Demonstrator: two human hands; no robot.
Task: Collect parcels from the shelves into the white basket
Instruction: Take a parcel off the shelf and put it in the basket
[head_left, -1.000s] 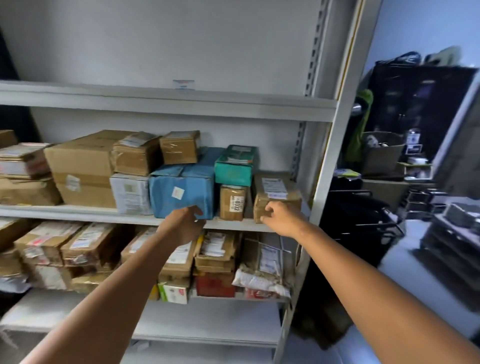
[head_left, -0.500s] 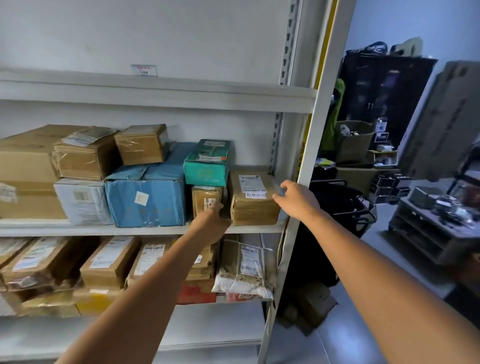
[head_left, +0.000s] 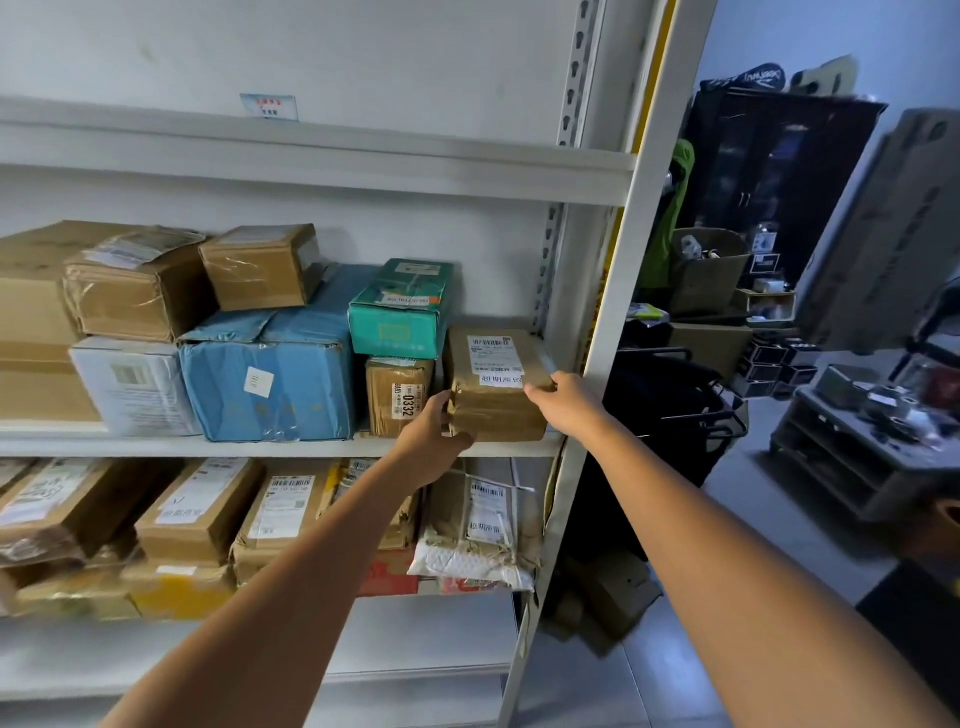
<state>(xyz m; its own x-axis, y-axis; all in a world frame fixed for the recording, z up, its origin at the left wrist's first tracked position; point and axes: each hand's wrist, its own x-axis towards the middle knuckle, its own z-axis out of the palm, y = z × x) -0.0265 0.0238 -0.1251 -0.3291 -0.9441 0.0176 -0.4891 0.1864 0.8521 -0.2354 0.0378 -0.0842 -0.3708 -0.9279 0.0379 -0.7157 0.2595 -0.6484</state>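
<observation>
Gripping the brown parcel (head_left: 498, 389) from both sides: with the left hand (head_left: 431, 436) wrapped round its near left corner, thumb low at the front edge, and with the right hand (head_left: 563, 402) curled over its near right top corner. Draw it straight out toward the near side, kept level. Keep clear of the small upright parcel marked 0332 (head_left: 399, 397) just to the left, touching or only close, cannot tell which, and of the green box (head_left: 400, 317) stacked on that one. Mind the white upright post (head_left: 608, 364) close on the right. Slide first, then lift only once past the shelf lip (head_left: 291, 447), with a thumb or palm underneath before taking the weight. No white basket in view, so expect to turn and look for it.

Lies flat at the right end of the middle shelf, with nothing on top. Looks like a squat cardboard box bound in glossy brown tape, wrinkled on the near face — probably slippery, so squeeze at the corners. Carries a white barcode label on top and a smaller white strip nearer, just beside the right fingers.
</observation>
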